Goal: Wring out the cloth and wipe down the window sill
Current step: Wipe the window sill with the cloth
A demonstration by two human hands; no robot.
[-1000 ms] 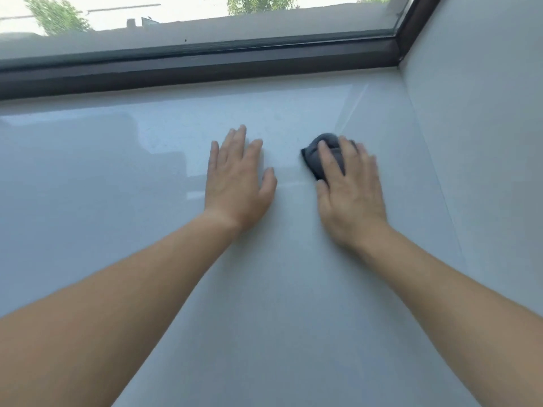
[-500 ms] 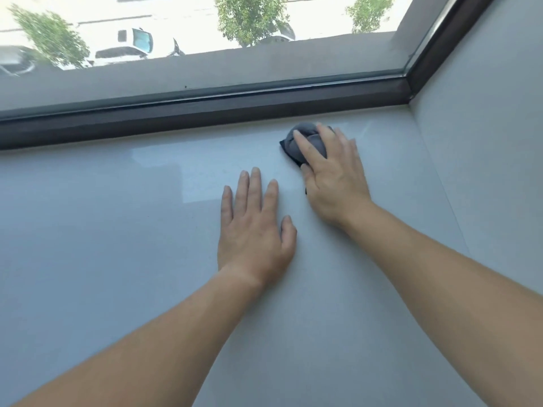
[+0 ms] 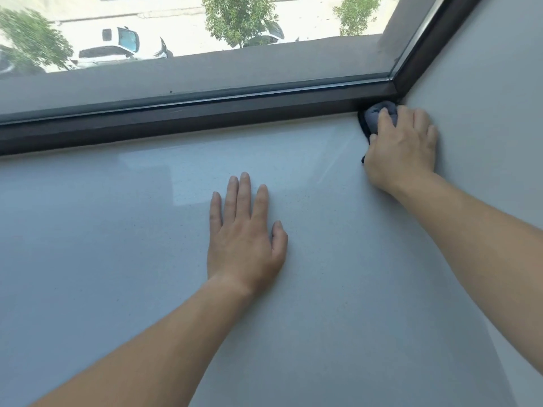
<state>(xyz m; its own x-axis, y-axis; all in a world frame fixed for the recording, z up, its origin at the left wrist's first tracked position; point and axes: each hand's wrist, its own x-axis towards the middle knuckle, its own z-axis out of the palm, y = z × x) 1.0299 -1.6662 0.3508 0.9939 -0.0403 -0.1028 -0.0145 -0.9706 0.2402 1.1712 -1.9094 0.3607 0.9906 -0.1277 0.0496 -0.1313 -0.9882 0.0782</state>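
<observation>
Head view looks down on a pale, glossy window sill (image 3: 117, 245) that fills most of the frame, with a soft reflection of light on its far half. Along the sill's far edge runs a dark window frame (image 3: 176, 118), and above it the glass shows trees (image 3: 238, 16) and a white vehicle (image 3: 117, 45) parked outside, at the upper left. Near the middle of the sill the left hand (image 3: 245, 233) lies palm down and flat on the surface, its fingers (image 3: 244, 192) stretched forward and held close together, the thumb set a little apart to the right; it holds nothing. The bare left forearm runs back from it toward the lower left. Further right, well apart from the left hand, the right hand (image 3: 402, 148) reaches into the far right corner, where the sill, the dark frame and the grey side wall (image 3: 484, 98) meet. It is pressed down over a bunched dark grey cloth (image 3: 374, 117), its fingers curled over the top of the wad and its outer edge against or just beside the wall. The cloth sits tight in that corner, touching the base of the frame, and only its far-left part shows past the fingers; a small dark edge also peeks out below the thumb side of the hand. The right forearm slants back toward the lower right.
</observation>
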